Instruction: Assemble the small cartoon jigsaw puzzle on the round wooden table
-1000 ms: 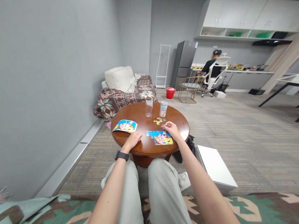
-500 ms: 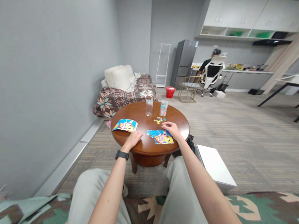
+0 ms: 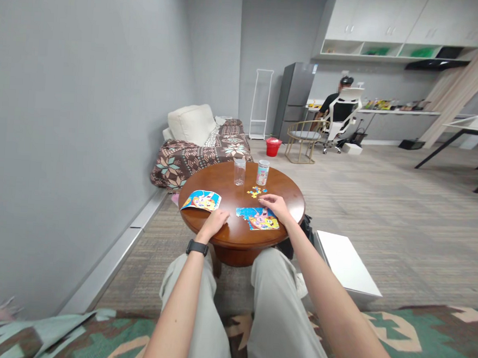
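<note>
My left hand (image 3: 216, 222) rests on the round wooden table (image 3: 198, 177) with its fingers curled in; no object shows in it. It lies between a printed picture sheet (image 3: 202, 200) with a curled edge and a partly assembled jigsaw puzzle (image 3: 259, 219). Over the puzzle's upper right edge, my right hand (image 3: 275, 204) has its thumb and fingers pinched together. Whatever they hold, if anything, is too small to make out. Just beyond that hand sits a small pile of loose puzzle pieces (image 3: 255, 192).
A clear jar (image 3: 239, 172) and a printed can (image 3: 263, 173) stand at the table's far side. To the right is a white box (image 3: 347, 261). Behind the table are a couch with a patterned blanket (image 3: 178, 163), a red bucket (image 3: 273, 147) and a person seated in a chair (image 3: 341, 115).
My knees have come closer together in front of the table. Both hands keep practically the same pose and place, and the puzzle looks unchanged.
</note>
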`<state>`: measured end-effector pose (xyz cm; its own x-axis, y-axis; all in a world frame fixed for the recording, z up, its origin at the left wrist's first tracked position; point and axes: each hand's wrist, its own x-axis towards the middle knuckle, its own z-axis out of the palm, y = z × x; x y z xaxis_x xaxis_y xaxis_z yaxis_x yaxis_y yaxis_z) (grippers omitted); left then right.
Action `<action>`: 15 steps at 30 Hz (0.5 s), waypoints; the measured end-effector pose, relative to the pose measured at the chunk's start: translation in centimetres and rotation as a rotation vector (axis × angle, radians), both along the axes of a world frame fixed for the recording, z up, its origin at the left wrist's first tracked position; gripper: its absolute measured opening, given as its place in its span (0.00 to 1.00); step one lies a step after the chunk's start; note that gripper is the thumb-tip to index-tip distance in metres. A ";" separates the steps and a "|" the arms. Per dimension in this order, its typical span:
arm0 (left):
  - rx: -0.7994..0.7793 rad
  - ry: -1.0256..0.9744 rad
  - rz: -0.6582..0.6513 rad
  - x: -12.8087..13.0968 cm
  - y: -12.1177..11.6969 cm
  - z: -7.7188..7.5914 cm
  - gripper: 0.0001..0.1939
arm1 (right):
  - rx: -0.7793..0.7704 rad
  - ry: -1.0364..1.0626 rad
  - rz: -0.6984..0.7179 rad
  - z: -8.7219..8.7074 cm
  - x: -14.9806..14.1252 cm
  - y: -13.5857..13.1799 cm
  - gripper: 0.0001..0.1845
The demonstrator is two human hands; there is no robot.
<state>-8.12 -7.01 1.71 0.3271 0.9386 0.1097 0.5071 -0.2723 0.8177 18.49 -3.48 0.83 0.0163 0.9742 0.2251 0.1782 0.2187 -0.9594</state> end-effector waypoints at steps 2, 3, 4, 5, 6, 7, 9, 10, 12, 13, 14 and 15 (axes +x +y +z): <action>-0.010 -0.003 0.004 0.0 0.0 0.0 0.16 | 0.009 0.009 -0.007 -0.1 0.0 0.1 0.17; -0.016 -0.003 0.003 0.0 0.0 0.0 0.16 | 0.010 0.013 -0.011 -0.2 0.0 0.2 0.17; -0.022 -0.002 0.001 0.0 0.0 0.0 0.16 | 0.009 0.018 -0.016 -0.3 0.0 0.3 0.17; -0.026 -0.002 0.001 0.0 0.0 0.1 0.16 | 0.009 0.029 -0.021 -0.3 -0.1 0.4 0.17; -0.031 -0.001 0.003 0.0 0.0 0.1 0.16 | 0.013 0.043 -0.025 -0.4 -0.1 0.4 0.17; -0.035 0.000 0.007 0.0 -0.1 0.1 0.16 | 0.018 0.059 -0.024 -0.4 -0.1 0.5 0.18; -0.040 0.001 0.017 0.0 -0.1 0.2 0.17 | 0.025 0.079 -0.012 -0.5 -0.2 0.5 0.20; -0.041 0.002 0.021 0.1 -0.1 0.3 0.17 | 0.026 0.080 -0.003 -0.4 -0.2 0.4 0.21; -0.042 0.004 0.027 0.1 -0.2 0.3 0.17 | 0.023 0.061 0.006 -0.3 -0.2 0.3 0.21; -0.041 0.005 0.029 0.1 -0.2 0.3 0.17 | 0.020 0.051 0.002 -0.3 -0.2 0.3 0.21; -0.041 0.007 0.031 0.1 -0.2 0.4 0.17 | 0.017 0.045 -0.006 -0.2 -0.2 0.2 0.21; -0.042 0.008 0.033 0.1 -0.2 0.4 0.17 | 0.011 0.042 -0.017 -0.1 -0.2 0.2 0.21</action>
